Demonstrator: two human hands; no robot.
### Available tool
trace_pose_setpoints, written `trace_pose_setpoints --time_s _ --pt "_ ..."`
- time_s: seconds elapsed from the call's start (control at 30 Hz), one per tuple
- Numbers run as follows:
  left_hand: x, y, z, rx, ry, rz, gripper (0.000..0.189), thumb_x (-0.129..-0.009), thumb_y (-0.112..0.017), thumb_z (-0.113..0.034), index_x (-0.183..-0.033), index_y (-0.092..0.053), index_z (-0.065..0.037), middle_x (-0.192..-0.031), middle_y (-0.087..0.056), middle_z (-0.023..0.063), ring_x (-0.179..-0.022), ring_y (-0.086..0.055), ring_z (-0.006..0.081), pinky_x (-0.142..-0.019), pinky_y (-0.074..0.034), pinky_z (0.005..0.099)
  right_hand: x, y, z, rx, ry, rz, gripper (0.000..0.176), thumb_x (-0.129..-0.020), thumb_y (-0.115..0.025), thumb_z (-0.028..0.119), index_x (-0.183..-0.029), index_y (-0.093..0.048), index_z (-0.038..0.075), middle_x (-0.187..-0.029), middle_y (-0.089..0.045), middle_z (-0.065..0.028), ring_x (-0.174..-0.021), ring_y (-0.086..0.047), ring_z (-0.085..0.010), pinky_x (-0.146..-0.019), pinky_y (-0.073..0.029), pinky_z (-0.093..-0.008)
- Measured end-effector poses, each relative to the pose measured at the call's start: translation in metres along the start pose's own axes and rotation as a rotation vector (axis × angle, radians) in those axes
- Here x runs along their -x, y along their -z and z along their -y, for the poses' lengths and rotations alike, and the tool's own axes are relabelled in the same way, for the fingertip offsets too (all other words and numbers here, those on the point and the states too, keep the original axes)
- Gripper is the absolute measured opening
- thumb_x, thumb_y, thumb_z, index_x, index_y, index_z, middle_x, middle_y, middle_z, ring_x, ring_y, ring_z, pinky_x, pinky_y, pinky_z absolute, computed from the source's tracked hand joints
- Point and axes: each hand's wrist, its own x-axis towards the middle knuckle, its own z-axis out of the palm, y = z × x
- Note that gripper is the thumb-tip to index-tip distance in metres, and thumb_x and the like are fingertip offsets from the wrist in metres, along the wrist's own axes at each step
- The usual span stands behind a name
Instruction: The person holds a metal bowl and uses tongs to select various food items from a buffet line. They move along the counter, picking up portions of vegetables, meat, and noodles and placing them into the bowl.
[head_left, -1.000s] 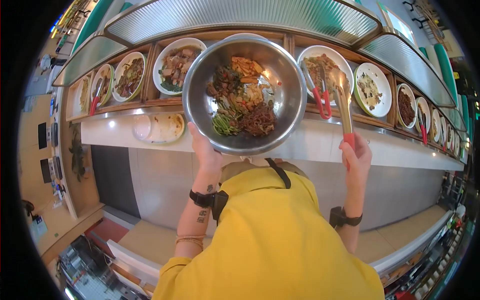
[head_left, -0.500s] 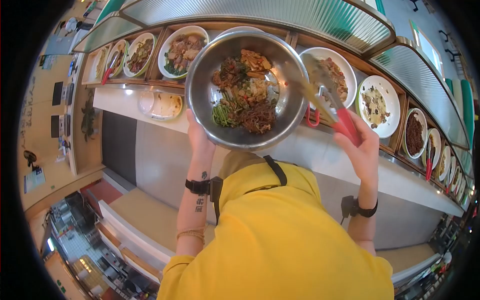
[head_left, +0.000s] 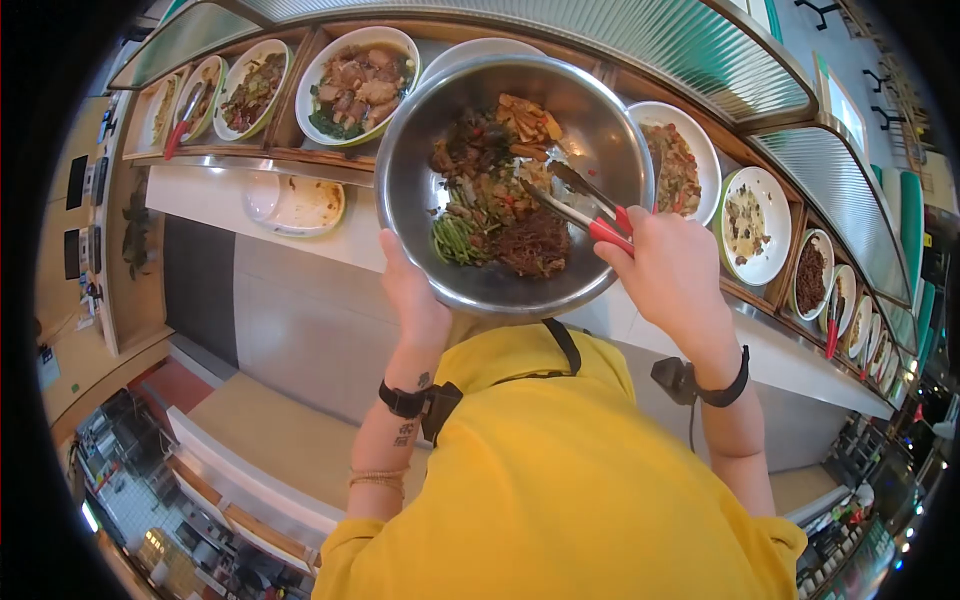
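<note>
A wide metal bowl (head_left: 610, 130) is held up over the counter by my left hand (head_left: 412, 290), at its lower left rim; the fingers underneath are hidden. Inside it lie separate heaps of food: green cut vegetables (head_left: 458, 240), dark brown shreds (head_left: 532, 245), orange slices (head_left: 528, 118) and mixed pieces. My right hand (head_left: 665, 260) is closed round red-handled tongs (head_left: 610, 232). Their metal tips reach over the bowl's right side and down to the food near its middle, slightly apart.
White dishes of food stand in a wooden-framed row, among them a meat dish (head_left: 360, 85), a bean-coloured dish (head_left: 675, 160) and a light one (head_left: 752, 225). A ribbed glass guard (head_left: 640, 50) runs behind. A food-stained dish (head_left: 300, 203) sits on the white ledge.
My right hand has brought the tongs leftward from over the dish on the right into the bowl. The bowl appears slightly nearer and larger, and the view has shifted a little.
</note>
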Motion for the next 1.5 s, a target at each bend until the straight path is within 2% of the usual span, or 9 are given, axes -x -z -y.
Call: trace_pose_setpoints --time_s 0.17,0.27,0.33,0.63,0.87,1.07,1.2,1.3,1.5 --pt "0.0 -0.002 -0.003 -0.013 0.008 -0.05 0.055 -0.109 -0.041 -0.045 -0.133 -0.054 0.002 -0.123 -0.064 0.0098 -0.11 -0.062 0.0185 -0.096 -0.05 0.0328 -0.013 -0.007 0.016 0.022 -0.059 0.028 0.033 -0.084 -0.077 0.034 -0.084 -0.067 0.003 -0.071 -0.069 -0.0154 -0.07 -0.07 -0.0342 -0.066 -0.055 -0.0425" --pt "0.003 -0.004 -0.006 0.004 0.026 -0.029 0.055 -0.109 -0.042 -0.044 -0.133 -0.054 0.003 -0.124 -0.064 0.0102 -0.11 -0.062 0.0186 -0.096 -0.051 0.0332 -0.016 -0.013 0.02 0.045 -0.052 0.018 0.032 -0.085 -0.077 0.034 -0.084 -0.068 0.003 -0.072 -0.069 -0.0155 -0.07 -0.07 -0.0347 -0.067 -0.055 -0.0429" --pt "0.002 -0.004 -0.011 0.008 0.053 0.003 0.056 -0.109 -0.04 -0.045 -0.14 -0.049 0.0 -0.134 -0.06 0.0093 -0.118 -0.059 0.0204 -0.103 -0.047 0.0347 -0.019 -0.012 0.029 0.068 -0.082 0.058 0.031 -0.085 -0.077 0.033 -0.083 -0.068 0.003 -0.072 -0.069 -0.0151 -0.07 -0.07 -0.0347 -0.067 -0.055 -0.0427" --pt "0.008 -0.008 -0.016 -0.019 0.072 0.017 0.055 -0.109 -0.04 -0.045 -0.141 -0.048 0.0 -0.134 -0.059 0.0095 -0.119 -0.058 0.0204 -0.103 -0.047 0.0348 -0.019 -0.021 0.024 0.117 -0.023 0.045 0.021 -0.084 -0.077 0.023 -0.08 -0.069 0.004 -0.076 -0.07 -0.0141 -0.074 -0.07 -0.0339 -0.067 -0.055 -0.0422" --pt "0.01 -0.009 -0.019 -0.011 0.067 0.064 0.055 -0.11 -0.039 -0.045 -0.141 -0.048 0.0 -0.134 -0.059 0.0096 -0.119 -0.059 0.0207 -0.103 -0.047 0.0353 -0.017 -0.022 0.005 0.111 -0.027 0.07 0.023 -0.084 -0.076 0.025 -0.083 -0.07 0.003 -0.079 -0.07 -0.0162 -0.077 -0.07 -0.0341 -0.073 -0.056 -0.0428" --pt "0.006 -0.005 -0.014 -0.002 0.076 0.048 0.056 -0.109 -0.039 -0.045 -0.142 -0.047 0.0 -0.135 -0.059 0.0101 -0.12 -0.059 0.0215 -0.102 -0.048 0.0353 -0.002 0.003 -0.023 -0.206 -0.048 0.096 0.027 -0.083 -0.075 0.03 -0.094 -0.076 0.006 -0.077 -0.069 -0.0173 -0.076 -0.07 -0.033 -0.072 -0.054 -0.0419" --pt "0.006 -0.005 -0.015 -0.005 0.082 0.05 0.056 -0.109 -0.039 -0.045 -0.142 -0.046 0.0 -0.135 -0.059 0.0103 -0.12 -0.059 0.0217 -0.103 -0.048 0.0356 0.012 0.024 -0.041 -0.472 -0.095 0.133 0.028 -0.083 -0.072 0.029 -0.098 -0.078 0.006 -0.068 -0.065 -0.0136 -0.062 -0.062 -0.0241 -0.065 -0.048 -0.035" --pt "0.007 -0.007 -0.016 -0.003 0.091 0.048 0.056 -0.11 -0.039 -0.045 -0.143 -0.045 0.0 -0.136 -0.058 0.0106 -0.121 -0.058 0.022 -0.104 -0.047 0.0359 0.028 0.036 -0.057 -0.687 -0.193 0.144 0.032 -0.085 -0.074 0.029 -0.101 -0.077 0.001 -0.06 -0.055 -0.0019 -0.054 -0.049 -0.008 -0.053 -0.039 -0.0269" --pt "0.008 -0.012 -0.016 0.027 0.03 0.03 0.055 -0.109 -0.042 -0.044 -0.137 -0.051 0.002 -0.128 -0.062 0.0112 -0.112 -0.063 0.0209 -0.096 -0.052 0.0346 0.06 0.071 -0.089 -0.962 -0.235 0.096 0.033 -0.087 -0.074 0.025 -0.108 -0.075 -0.001 -0.06 -0.053 0.0048 -0.049 -0.042 -0.001 -0.046 -0.03 -0.0202"
